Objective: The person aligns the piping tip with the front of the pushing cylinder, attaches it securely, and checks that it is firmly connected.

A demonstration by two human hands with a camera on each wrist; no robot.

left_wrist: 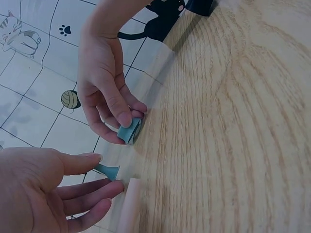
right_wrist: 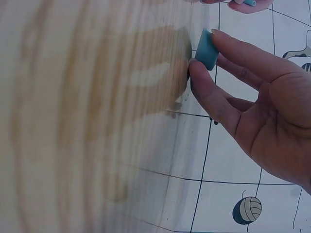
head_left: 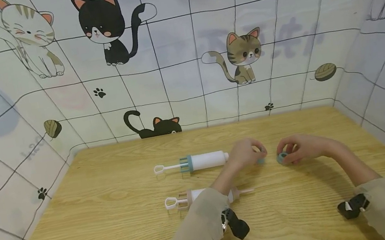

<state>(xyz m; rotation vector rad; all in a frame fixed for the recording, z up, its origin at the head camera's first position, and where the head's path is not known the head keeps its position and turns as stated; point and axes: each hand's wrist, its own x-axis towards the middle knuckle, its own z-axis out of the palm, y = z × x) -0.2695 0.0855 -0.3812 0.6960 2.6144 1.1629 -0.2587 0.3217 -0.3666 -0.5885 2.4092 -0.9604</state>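
While both hands work toward the far right corner of the wood-grained surface, two syringe-like tubes lie to their left, roughly parallel to its far edge. The left hand pinches a small teal flared piece with thumb nearly meeting the fingers, its other fingers loosely bent and spread. The right hand holds a short teal ring by its sides, thumb and fingertips parted only by the ring's width. The two teal pieces are near each other but apart; whether the ring touches the surface I cannot tell. Of the tubes, the teal-collared tube lies nearer the far edge, its white barrel ending just beside the left hand and its looped plunger handle pointing to the left edge. The beige-collared tube lies closer to the near edge, partly hidden by the left sleeve, with its thin tip pointing to the right edge. A black device sits at each wrist. Beyond the far edge hangs a gridded sheet printed with cartoon cats.
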